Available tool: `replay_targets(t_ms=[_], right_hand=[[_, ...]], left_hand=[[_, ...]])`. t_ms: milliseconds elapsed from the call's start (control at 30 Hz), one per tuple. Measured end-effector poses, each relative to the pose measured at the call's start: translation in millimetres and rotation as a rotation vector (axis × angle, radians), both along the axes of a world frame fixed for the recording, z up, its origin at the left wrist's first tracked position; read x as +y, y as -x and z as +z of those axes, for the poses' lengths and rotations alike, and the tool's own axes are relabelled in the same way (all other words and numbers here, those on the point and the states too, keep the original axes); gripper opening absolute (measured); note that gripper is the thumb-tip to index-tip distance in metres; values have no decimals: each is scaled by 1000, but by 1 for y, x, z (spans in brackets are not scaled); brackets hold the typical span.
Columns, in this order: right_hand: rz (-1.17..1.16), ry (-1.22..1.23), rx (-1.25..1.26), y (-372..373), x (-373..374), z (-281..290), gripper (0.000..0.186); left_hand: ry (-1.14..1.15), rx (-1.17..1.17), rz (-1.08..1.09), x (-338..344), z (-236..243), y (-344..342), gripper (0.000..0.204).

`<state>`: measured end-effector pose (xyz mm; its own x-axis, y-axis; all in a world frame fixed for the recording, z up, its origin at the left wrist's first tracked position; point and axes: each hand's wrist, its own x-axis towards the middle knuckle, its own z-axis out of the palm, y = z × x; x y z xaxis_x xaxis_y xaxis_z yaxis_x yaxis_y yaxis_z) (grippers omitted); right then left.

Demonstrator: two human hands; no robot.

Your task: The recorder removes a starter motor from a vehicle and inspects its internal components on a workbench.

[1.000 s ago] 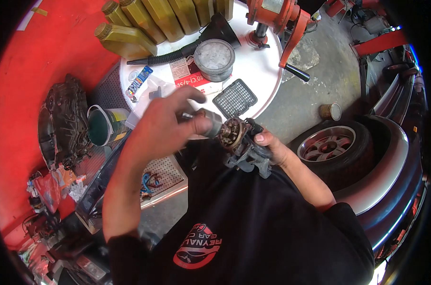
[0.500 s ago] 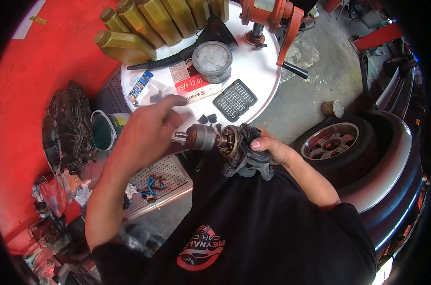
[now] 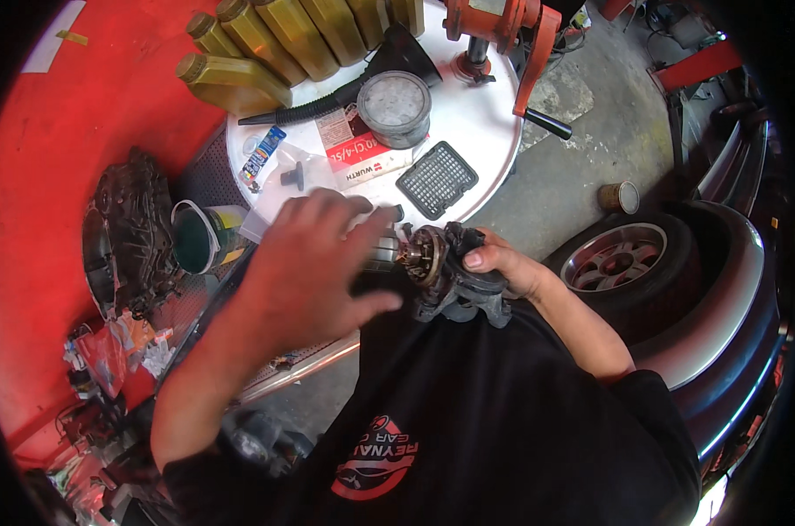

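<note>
My right hand [image 3: 509, 265] grips the dark cast housing of a starter motor [image 3: 461, 287], with the thumb on top of it, in front of my black shirt. The motor's armature [image 3: 383, 252] sticks out of the open end towards the left, with a ring of coppery parts at its base. Over the armature's free end is my left hand [image 3: 296, 267], blurred by motion, its thumb and fingers spread apart. The hand hides the shaft tip, and whether it touches the armature I cannot tell.
A round white table [image 3: 494, 162] stands beyond my hands, bearing several yellow-green bottles [image 3: 296, 39], a black funnel [image 3: 403, 66], a round tin [image 3: 394, 110], a black grille [image 3: 437, 180] and a red cranked device [image 3: 527, 61]. A bucket [image 3: 191, 237] is left, a car wheel [image 3: 615, 257] right.
My left hand has moved right and in over the armature, from beside its shaft tip, covering much of it. My right hand still grips the starter motor in nearly the same place.
</note>
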<state>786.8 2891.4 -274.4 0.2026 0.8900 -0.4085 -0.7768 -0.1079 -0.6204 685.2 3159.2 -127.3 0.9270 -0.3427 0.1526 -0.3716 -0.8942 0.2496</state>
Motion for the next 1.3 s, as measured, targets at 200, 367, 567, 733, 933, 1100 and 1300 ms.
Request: replay_targets(t_ms=[200,367,567,733,933,1100,1300], right_hand=[[87,-39,-94,2,0,7,64],[77,10,-89,5,-2,10,66],[75,-20,-96,3,-2,8,72],[67,-44,-127,-2,-3,0,78],[-261,-106,-212,5,15,18,94],[-457,-117,-380,3,16,11,96],[-503,-75,-705,17,7,-10,107]], left_hand=[[-30,362,-60,-3,-11,13,46],[-21,607,-19,9,-4,7,42],[-35,578,-8,6,-5,5,45],[182,526,94,8,0,4,55],[491,-153,372,-10,-5,-12,51],[1509,-101,700,-52,-24,-7,105],[1081,243,545,-76,-71,15,94]])
